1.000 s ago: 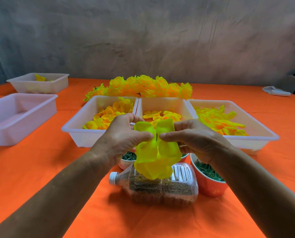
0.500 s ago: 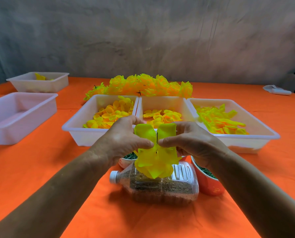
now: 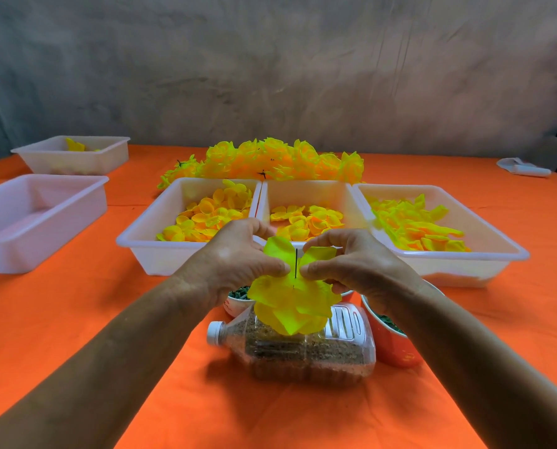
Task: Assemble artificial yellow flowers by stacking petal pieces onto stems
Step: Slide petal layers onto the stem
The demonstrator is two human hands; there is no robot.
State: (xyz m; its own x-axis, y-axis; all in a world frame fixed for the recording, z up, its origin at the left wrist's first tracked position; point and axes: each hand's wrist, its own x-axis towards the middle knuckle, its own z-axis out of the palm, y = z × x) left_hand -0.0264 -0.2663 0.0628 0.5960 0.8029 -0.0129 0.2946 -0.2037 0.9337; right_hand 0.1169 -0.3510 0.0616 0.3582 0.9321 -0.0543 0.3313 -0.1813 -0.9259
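A: Centre, above the near half of the desk (image 3: 76,319): the left hand (image 3: 238,264) and the right hand (image 3: 361,267) face each other across a thin dark stem (image 3: 296,265), which stands upright between them.

B: And the grip on each side?

A: Narrow. On both hands, thumb and fingers pinch the yellow petal piece (image 3: 290,306) threaded on the stem. Its upper lobes rise beside the fingertips; its lower lobes hang in front of a clear bottle (image 3: 306,351).

B: What is the bottle?

A: It lies on its side near the front edge, white cap to the left, filled with brown granules. Just behind it are a white cup (image 3: 238,301) and a red cup (image 3: 390,341), both holding small dark green pieces.

B: The supply?

A: Three white trays side by side at mid-desk: the left tray (image 3: 147,241) and middle tray (image 3: 312,196) hold rounded yellow-orange petals, the right tray (image 3: 497,254) flatter yellow ones. Behind them, towards the far edge, lies a heap of finished flowers (image 3: 270,160).

B: The left edge?

A: Two more white trays, the far one (image 3: 76,160) with a few yellow pieces.
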